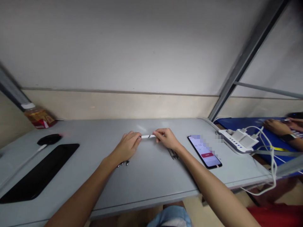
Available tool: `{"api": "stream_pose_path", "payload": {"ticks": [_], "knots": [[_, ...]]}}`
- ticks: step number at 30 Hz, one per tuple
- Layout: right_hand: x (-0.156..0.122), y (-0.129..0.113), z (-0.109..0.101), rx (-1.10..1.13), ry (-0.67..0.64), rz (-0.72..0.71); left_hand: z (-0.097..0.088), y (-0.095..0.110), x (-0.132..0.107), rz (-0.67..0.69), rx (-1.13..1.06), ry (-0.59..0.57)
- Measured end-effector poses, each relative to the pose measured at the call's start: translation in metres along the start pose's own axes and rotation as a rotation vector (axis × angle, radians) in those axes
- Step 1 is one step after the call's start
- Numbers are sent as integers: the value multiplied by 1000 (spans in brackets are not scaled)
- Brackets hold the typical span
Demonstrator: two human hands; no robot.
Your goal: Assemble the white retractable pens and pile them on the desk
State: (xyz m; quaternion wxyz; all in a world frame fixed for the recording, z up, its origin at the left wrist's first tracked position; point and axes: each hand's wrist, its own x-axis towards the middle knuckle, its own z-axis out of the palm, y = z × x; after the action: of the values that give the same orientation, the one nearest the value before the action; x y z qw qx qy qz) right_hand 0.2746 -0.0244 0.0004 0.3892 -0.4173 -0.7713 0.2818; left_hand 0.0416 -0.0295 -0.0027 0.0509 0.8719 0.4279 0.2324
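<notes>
A white pen (145,136) with a dark band lies level between my two hands, just above or on the grey table (146,179). My left hand (129,144) is closed around its left end. The fingertips of my right hand (167,137) pinch the right end. Beside my left wrist lie several small dark pieces with shiny tips (122,163), partly covered by the arm. Several thin dark pieces (174,154) lie beside my right wrist, also partly hidden, and I cannot tell what they are.
To the right are a lit phone (205,152) and a white power strip (236,142) with plugs and looping cables. At left lie a black phone-like slab (40,173), a round black device (49,139) on a cable and a bottle (39,116). Another person's hands (279,127) show far right.
</notes>
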Motion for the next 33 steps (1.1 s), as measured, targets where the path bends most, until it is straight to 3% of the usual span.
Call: {"api": "stream_pose_path", "payload": {"ticks": [5, 9, 14, 19, 23, 28, 33], "knots": [[-1, -1, -6, 130, -120, 23, -4, 0, 1, 3, 7, 11], [-1, -3, -10, 95, -163, 55, -3, -1, 0, 18, 15, -8], [1, -3, -12, 86, -113, 47, -3, 0, 0, 27, -15, -21], [-1, -1, -12, 79, -178, 95, -7, 5, -1, 18, -14, -16], [-1, -3, -11, 104, -146, 39, -6, 4, -1, 21, -21, -4], [-1, -7, -11, 69, -167, 104, -3, 2, -1, 36, -24, -13], [-3, -9, -13, 94, -165, 1, -5, 4, 0, 26, -30, -12]]}}
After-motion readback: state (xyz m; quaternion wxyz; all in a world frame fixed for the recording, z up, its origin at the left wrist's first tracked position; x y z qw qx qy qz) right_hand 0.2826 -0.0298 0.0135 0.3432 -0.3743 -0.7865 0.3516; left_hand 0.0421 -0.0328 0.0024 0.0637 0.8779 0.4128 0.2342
